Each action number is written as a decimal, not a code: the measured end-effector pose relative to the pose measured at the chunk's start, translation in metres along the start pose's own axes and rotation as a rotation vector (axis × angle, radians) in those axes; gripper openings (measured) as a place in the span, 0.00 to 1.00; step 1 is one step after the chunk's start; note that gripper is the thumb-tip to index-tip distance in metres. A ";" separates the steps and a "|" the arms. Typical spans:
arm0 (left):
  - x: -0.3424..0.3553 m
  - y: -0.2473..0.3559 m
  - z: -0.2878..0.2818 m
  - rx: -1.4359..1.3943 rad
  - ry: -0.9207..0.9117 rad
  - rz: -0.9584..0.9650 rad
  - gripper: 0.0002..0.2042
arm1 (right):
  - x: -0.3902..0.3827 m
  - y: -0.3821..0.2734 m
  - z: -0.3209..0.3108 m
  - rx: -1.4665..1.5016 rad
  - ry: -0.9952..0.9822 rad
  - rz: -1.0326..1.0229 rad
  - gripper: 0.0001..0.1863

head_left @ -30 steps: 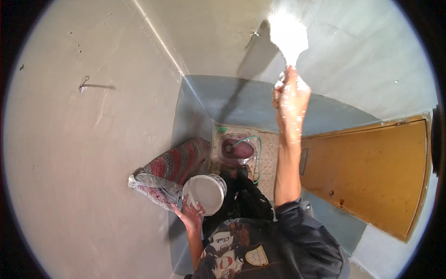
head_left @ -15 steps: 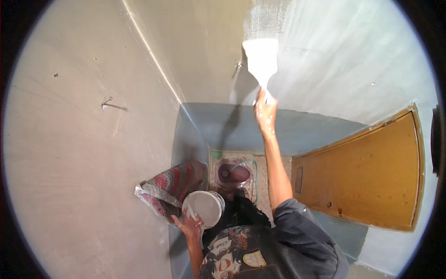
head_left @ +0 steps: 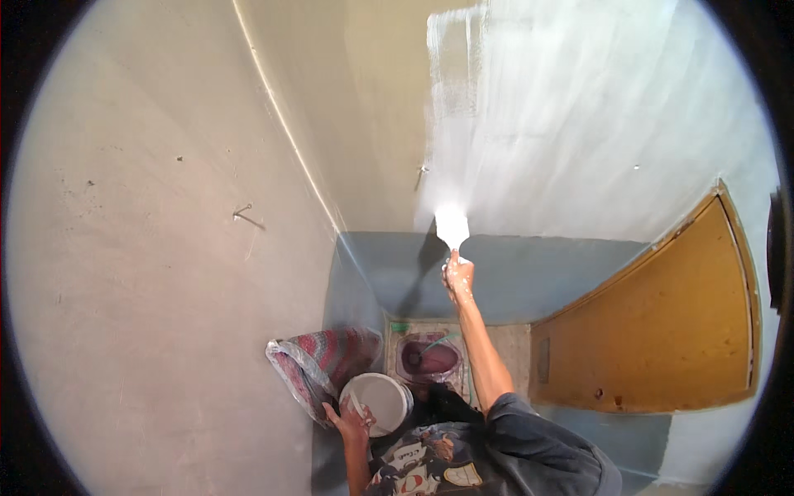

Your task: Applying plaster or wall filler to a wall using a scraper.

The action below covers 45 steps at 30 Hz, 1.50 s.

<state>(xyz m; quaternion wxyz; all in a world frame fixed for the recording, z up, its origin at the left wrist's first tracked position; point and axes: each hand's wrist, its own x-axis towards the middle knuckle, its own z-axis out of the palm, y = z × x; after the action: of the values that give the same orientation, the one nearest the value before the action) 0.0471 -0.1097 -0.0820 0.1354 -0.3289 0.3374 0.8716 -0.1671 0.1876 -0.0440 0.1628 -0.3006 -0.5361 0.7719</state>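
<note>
My right hand (head_left: 459,279) grips the handle of a wide white paintbrush (head_left: 452,225). Its bristle end lies against the far wall, just above the edge where the blue-grey lower band (head_left: 529,264) starts. Fresh white paint (head_left: 451,157) runs in a vertical strip above the brush, its left edge meeting bare beige wall. Low on the left, my left hand (head_left: 354,423) is closed on the rim of a white bucket (head_left: 408,405). A pale strip crosses the bucket's mouth by my fingers; whether it is a handle or a stick is unclear.
A red and grey striped sack (head_left: 343,355) leans by the left wall, beside the bucket. Below the far wall a purplish squat toilet (head_left: 430,357) is set in the floor. A nail (head_left: 242,213) sticks out of the left wall. At right stands a brown door (head_left: 653,322).
The paintbrush in my right hand has moved down the wall to the blue-grey band, leaving a white strip above it. My left hand still holds the bucket. The view has tilted upward.
</note>
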 end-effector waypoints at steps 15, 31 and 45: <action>-0.013 -0.008 -0.008 -0.077 0.017 0.028 0.40 | -0.061 -0.240 0.077 0.060 -0.121 -0.425 0.17; -0.018 -0.008 -0.023 -0.126 -0.006 0.020 0.38 | -0.008 -0.289 0.059 -0.168 -0.092 -0.843 0.20; -0.019 -0.005 -0.012 -0.097 -0.041 0.004 0.36 | -0.005 -0.105 -0.010 -0.405 0.040 -0.434 0.21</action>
<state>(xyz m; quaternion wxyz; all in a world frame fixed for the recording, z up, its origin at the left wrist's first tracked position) 0.0694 -0.1145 -0.0784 0.1242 -0.3162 0.2924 0.8939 -0.1645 0.2307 0.0520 0.2711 -0.2203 -0.7278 0.5902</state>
